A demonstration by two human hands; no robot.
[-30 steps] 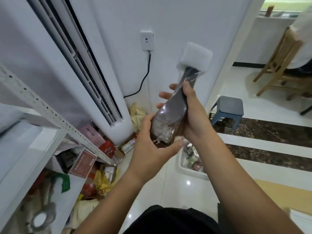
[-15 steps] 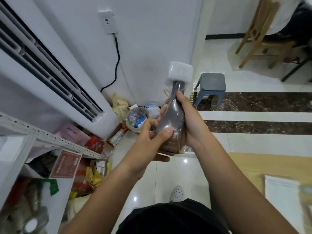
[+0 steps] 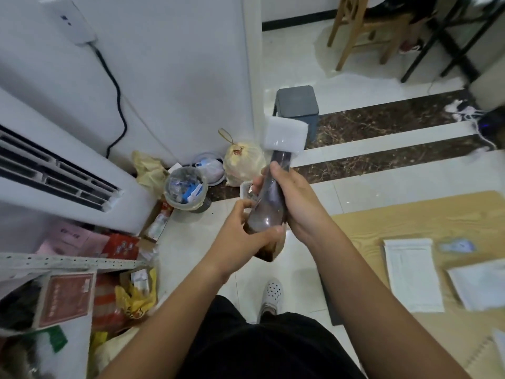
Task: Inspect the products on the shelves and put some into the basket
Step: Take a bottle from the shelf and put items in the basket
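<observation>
1. Since the earlier frame the bottle (image 3: 269,206) has tipped further toward the person, its base now lower and partly past the left hand (image 3: 240,239), and the view has swung right so more of the table (image 3: 363,228) shows
2. Dark liquid fills the bottle; it leans with its neck up and away, and its white foam cap (image 3: 285,134) sits in front of the grey stool (image 3: 297,103)
3. Right hand (image 3: 296,203) grips the bottle's neck and upper body, thumb along the near side and fingers curled round the far side
4. Left hand holds the bottle's lower body, thumb pressed across its front near the base, fingers curled round behind
5. Left of the bottle, on the floor, stand a clear bin (image 3: 184,191) full of scraps and a tied yellow bag (image 3: 243,164)
6. A small white container shows just behind the bottle, mostly hidden by the hands; whether it is the basket I cannot tell
7. Far left of the bottle stands a white air conditioner (image 3: 68,170), with a black cable (image 3: 119,105) running up the wall above it
8. Below and left of the bottle a metal shelf (image 3: 68,262) carries red and yellow packets (image 3: 134,296)
9. Right of the bottle, papers (image 3: 412,274) lie on the table
10. Below the bottle a white shoe (image 3: 272,294) rests on the tiled floor
</observation>
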